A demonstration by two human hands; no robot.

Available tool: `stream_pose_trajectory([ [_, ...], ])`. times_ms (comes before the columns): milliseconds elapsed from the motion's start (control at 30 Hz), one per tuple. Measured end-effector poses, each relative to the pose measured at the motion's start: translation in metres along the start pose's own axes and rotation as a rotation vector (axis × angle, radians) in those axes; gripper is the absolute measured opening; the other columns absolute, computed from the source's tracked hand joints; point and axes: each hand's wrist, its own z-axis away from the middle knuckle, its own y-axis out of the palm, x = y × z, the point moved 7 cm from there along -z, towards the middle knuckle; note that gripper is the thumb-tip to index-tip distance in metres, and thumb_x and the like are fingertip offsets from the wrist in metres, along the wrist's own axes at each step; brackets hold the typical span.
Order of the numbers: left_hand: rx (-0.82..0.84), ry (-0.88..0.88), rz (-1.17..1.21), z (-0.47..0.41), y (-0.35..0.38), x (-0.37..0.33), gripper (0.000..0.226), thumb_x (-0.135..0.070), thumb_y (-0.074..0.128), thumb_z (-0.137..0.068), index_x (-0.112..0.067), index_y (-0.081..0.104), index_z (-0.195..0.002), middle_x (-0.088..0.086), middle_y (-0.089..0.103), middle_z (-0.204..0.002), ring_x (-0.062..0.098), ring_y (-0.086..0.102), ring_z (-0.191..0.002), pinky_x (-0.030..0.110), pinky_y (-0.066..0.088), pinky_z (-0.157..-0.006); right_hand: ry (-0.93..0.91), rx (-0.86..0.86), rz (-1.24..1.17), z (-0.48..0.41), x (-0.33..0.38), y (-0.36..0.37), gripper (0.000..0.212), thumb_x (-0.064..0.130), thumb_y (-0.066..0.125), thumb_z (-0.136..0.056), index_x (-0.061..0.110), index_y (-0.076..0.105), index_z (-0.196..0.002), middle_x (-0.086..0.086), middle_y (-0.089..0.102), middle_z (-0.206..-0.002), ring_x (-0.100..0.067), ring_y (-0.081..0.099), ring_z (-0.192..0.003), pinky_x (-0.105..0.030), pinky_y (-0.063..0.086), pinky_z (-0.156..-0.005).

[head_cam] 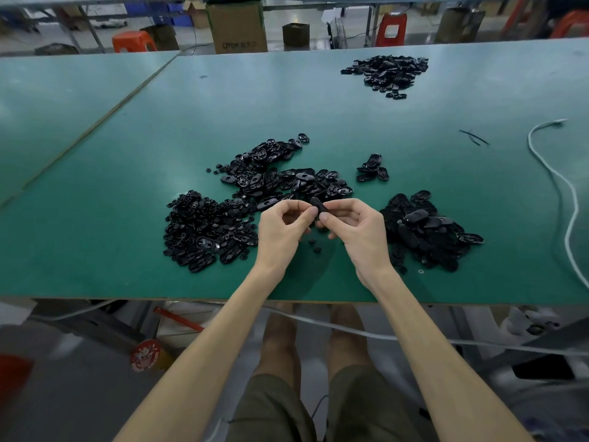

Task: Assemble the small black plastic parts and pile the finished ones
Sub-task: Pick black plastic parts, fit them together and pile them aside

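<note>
While both hands meet over the near half of the green table point(159, 122), they share one small black oval part point(318, 205), held just clear of the tabletop. The left hand point(280, 231) pinches the part's left edge between thumb and forefinger, with its other fingers curled. The right hand point(360, 231) pinches the lower right end the same way.

Taking the hands as the dial's centre:
- At nine o'clock lies a heap of tiny black pieces point(204, 231).
- At twelve o'clock, a spread of oval shells point(280, 173) nearly touches the fingers.
- At three o'clock sits a dense pile of oval parts point(427, 231).
- At one o'clock there is a small cluster point(373, 169), and well beyond it a far pile point(387, 73).
- At six o'clock, two loose bits point(314, 245) lie just beside the palms.

A white cable point(570, 199) snakes along the table's right edge
</note>
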Motion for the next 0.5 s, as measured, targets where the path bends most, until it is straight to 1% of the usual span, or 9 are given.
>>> stream_pose_trajectory([
  [200, 0.025, -0.005, -0.015, 0.0, 0.0021, 0.0007, 0.008, -0.015, 0.074, -0.094, -0.007, 0.073, -0.094, -0.002, 0.073, -0.076, 0.005, 0.063, -0.064, 0.015, 0.047, -0.057, -0.018, -0.021, 0.009, -0.0008, -0.0012, -0.0016, 0.017, 0.001, 0.077, -0.089, 0.008, 0.074, -0.105, -0.002, 0.08, -0.092, -0.018, 0.077, -0.082, -0.023, 0.058, -0.065],
  [333, 0.027, -0.001, -0.042, -0.0004, 0.0026, 0.0014, 0.007, -0.015, 0.074, -0.094, -0.008, 0.073, -0.094, -0.002, 0.072, -0.077, 0.006, 0.063, -0.063, 0.016, 0.047, -0.057, -0.033, -0.023, 0.026, -0.0011, -0.0009, -0.0027, 0.016, 0.001, 0.074, -0.092, 0.009, 0.075, -0.105, -0.002, 0.08, -0.093, -0.016, 0.076, -0.082, -0.025, 0.058, -0.067],
  [500, 0.015, 0.011, -0.056, 0.0005, 0.0018, 0.0008, 0.005, -0.016, 0.076, -0.093, -0.012, 0.073, -0.091, -0.003, 0.072, -0.076, 0.006, 0.064, -0.062, 0.016, 0.047, -0.057, -0.039, -0.021, 0.032, -0.0001, 0.0002, -0.0027, 0.016, 0.003, 0.077, -0.09, 0.012, 0.076, -0.103, -0.003, 0.08, -0.093, -0.018, 0.075, -0.08, -0.023, 0.056, -0.066],
])
